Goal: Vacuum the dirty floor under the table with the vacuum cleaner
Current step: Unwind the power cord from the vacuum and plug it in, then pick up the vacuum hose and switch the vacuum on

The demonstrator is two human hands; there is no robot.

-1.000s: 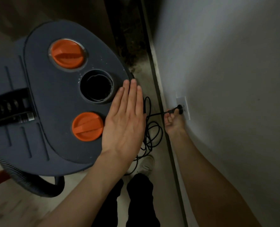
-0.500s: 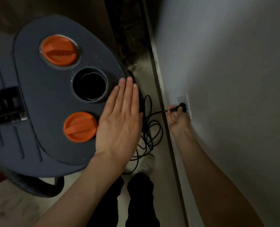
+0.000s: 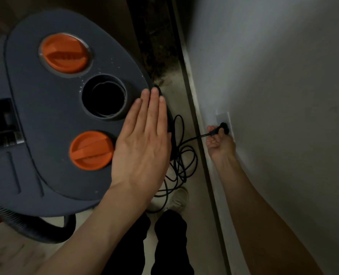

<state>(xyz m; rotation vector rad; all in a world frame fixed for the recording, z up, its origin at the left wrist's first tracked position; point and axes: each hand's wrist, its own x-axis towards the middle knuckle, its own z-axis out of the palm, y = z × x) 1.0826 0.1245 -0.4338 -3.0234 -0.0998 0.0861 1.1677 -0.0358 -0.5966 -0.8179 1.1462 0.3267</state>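
Vacuum cleaner (image 3: 51,120) stands on the floor (image 3: 176,104) at left, dark grey lid facing up; two orange caps (image 3: 64,54) on the lid, one far and one near, with an open round port (image 3: 104,99) between them; ribbed black hose (image 3: 35,227) curves out below the body.

Left hand (image 3: 142,141) lies flat, palm down, on the lid's right edge; fingers (image 3: 152,108) straight and pressed together, tips just beside the port, thumb side next to the near orange cap; holds nothing.

Right hand (image 3: 219,142) is low at the wall (image 3: 273,96); fingers curled round the black plug (image 3: 222,128), pinching it at the white outlet plate (image 3: 224,119); plug body touches the plate; whether the prongs are fully seated cannot be told.

Black power cord (image 3: 182,157) runs from the plug leftward across the baseboard strip (image 3: 202,155), then lies in loose loops on the floor between vacuum and wall; a light shoe (image 3: 177,199) and dark trouser legs (image 3: 168,245) sit just below the loops.
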